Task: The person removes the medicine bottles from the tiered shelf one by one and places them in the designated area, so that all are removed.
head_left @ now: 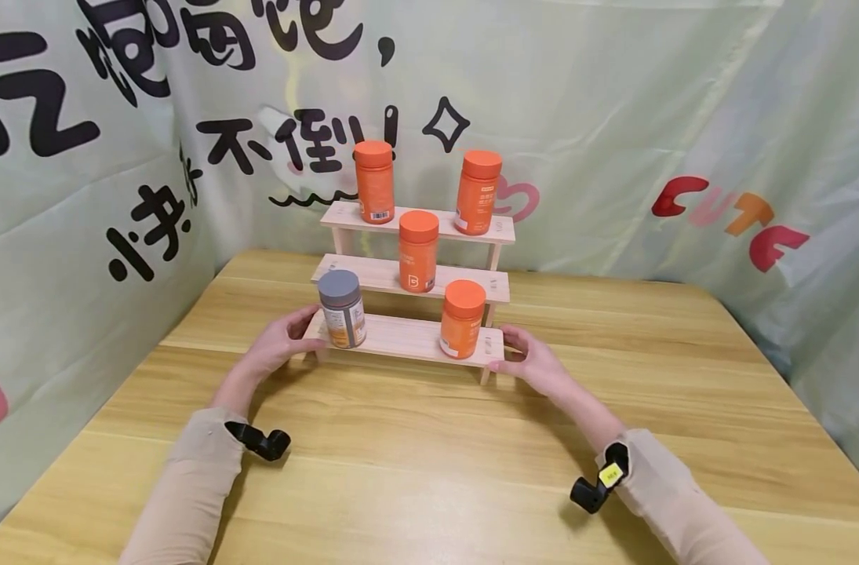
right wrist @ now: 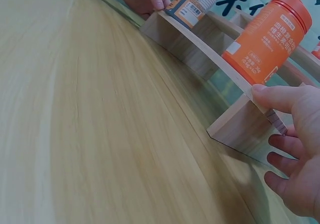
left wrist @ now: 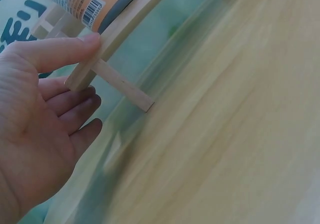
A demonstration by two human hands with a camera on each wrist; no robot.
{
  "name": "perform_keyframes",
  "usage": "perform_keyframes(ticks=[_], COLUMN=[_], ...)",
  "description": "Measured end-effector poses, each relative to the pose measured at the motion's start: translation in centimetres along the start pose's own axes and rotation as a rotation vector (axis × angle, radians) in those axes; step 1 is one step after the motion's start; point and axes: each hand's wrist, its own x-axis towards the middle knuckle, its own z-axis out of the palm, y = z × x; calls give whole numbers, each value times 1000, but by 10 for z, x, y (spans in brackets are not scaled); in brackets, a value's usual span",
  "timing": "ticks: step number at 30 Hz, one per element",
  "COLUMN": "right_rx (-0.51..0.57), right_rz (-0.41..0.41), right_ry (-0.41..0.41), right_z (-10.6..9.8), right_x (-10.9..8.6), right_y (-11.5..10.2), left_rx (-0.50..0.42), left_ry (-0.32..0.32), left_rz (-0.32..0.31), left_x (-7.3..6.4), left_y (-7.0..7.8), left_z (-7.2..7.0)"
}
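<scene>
A three-tier wooden display shelf [head_left: 401, 336] stands on the table. My left hand [head_left: 279, 344] grips the left end of its lowest board; in the left wrist view the thumb lies at the front edge with fingers beyond the board. At the opposite end my right hand [head_left: 540, 366] pinches the same board, its thumb at the edge in the right wrist view. A grey-capped bottle [head_left: 343, 310] stands near my left hand, an orange bottle [head_left: 462, 320] near my right. Another orange bottle [head_left: 418, 253] is on the middle tier. Two more, a left orange bottle [head_left: 375, 183] and a right orange bottle [head_left: 478, 194], occupy the top.
The wood-grain table [head_left: 401, 471] extends in front of the shelf and to both sides. Behind it hangs a pale curtain [head_left: 584, 118] printed with large characters, close to the table's back edge. Small black cameras sit at both sleeves.
</scene>
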Motion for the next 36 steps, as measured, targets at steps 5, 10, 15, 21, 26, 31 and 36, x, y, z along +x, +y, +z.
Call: perform_keyframes(ticks=[5,10,15,21,26,31,36], right_rx=[-3,9,38,61,86,88,69], right_rz=[3,9,4,1,-12,-37,-47], right_ry=[4,5,4,-9,-13,-17,-18], right_z=[-8,-16,-22,-23,-23,-24,-29], right_x=[-4,-10,-14,-15,-16,-18,-20], right_y=[3,4,7,11,11,11,14], left_rx=[-29,-63,-66,-89,-104,-105,-101], left_ry=[-13,-34,-68,-93,-96,-109,-131], left_rz=[14,32,59,60,51,55,44], left_x=[2,6,7,4,5,6,6], left_y=[0,1,3,1,-1,0,2], left_z=[7,14,20,21,18,16,16])
